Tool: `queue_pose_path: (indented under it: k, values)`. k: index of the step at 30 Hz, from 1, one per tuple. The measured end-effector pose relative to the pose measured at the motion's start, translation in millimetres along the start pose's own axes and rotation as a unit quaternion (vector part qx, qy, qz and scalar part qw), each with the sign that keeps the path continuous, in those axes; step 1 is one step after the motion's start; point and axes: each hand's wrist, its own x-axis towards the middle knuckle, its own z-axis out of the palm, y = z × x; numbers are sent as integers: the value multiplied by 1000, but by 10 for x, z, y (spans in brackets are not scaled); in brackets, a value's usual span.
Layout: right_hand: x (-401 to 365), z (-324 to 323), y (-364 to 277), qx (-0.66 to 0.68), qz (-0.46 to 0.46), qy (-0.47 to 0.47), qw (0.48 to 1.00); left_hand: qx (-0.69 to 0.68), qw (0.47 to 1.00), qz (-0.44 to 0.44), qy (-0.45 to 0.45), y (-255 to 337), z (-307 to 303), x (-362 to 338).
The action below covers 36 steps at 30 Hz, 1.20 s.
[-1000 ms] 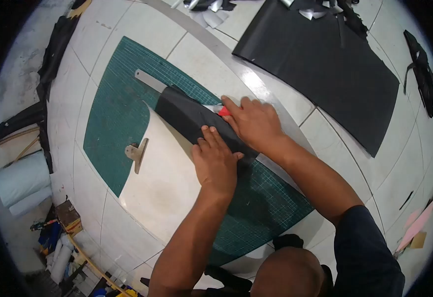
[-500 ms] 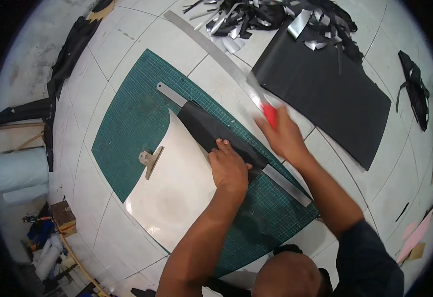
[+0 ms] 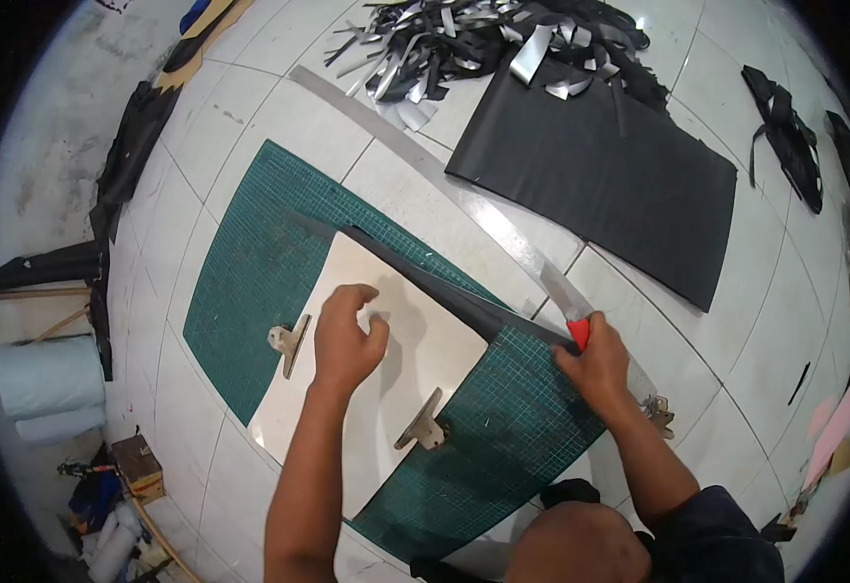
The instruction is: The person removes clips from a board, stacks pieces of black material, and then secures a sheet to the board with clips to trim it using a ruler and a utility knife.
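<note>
My left hand (image 3: 345,340) is over the white sheet (image 3: 396,330), fingers loosely curled, thumb apart, nothing in it. The sheet lies on a green cutting mat (image 3: 250,262), with a bulldog clip (image 3: 291,345) on its left edge and another clip (image 3: 425,426) on its right. In my right hand (image 3: 602,369) is a red-handled knife (image 3: 578,332), its blade pointing away from me. Black material (image 3: 444,290) runs in a narrow strip along the sheet's far edge. The strip's near end reaches my right thumb.
A long metal ruler (image 3: 483,216) lies diagonally across the tiled floor beyond the mat. Past it are a folded black sheet (image 3: 610,185) and a heap of black and silver offcuts (image 3: 444,49). A clip (image 3: 660,416) sits right of my right hand. White rolls (image 3: 48,379) stand at left.
My left hand has left the black material and moved left over the white sheet, which now lies flatter, showing its second clip. My right hand has come closer to my body with the knife.
</note>
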Motion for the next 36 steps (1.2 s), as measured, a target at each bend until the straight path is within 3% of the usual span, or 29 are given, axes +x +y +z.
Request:
queue_pose_path:
  k: [2,6,9,10,13,17,23,27,30,32,33,34,35,36]
  values:
    - [92,-8,96,-4,-49,82,995,30,992,24,-121,-119,6,4]
    - [132,-75,210,27,-80,71,994,98,970,130,-178,-148,152,227]
    - [66,-128,339,35,-41,101,993,169,934,201,-242,-231,282,485]
    - [38,-154,375,63,-29,105,992,206,907,191,-314,-238,329,574]
    - [-148,-224,473,129,8,109,986,275,847,197,-409,-26,254,873]
    - [-351,-174,662,195,18,116,974,300,845,235,-376,-33,335,969]
    - [-676,-178,857,194,27,115,974,182,884,205,-380,-82,293,1089]
    - [-758,-202,941,193,29,137,971,154,902,224,-335,-83,271,1201]
    - [-788,-315,895,268,88,115,953,167,920,210,-287,-81,214,1323]
    - [-766,-291,1015,244,24,174,954,221,923,198,-245,-109,144,1492]
    - [-780,-269,1124,230,-5,203,952,219,958,78,-169,-10,62,1630]
    - [-802,-245,1292,246,38,189,950,212,972,-44,-91,70,-4,1800]
    - [-801,-264,1245,277,44,190,941,91,993,-26,64,-142,-121,2000]
    - [-786,-322,1147,308,48,190,931,39,982,-87,162,-211,-326,2252]
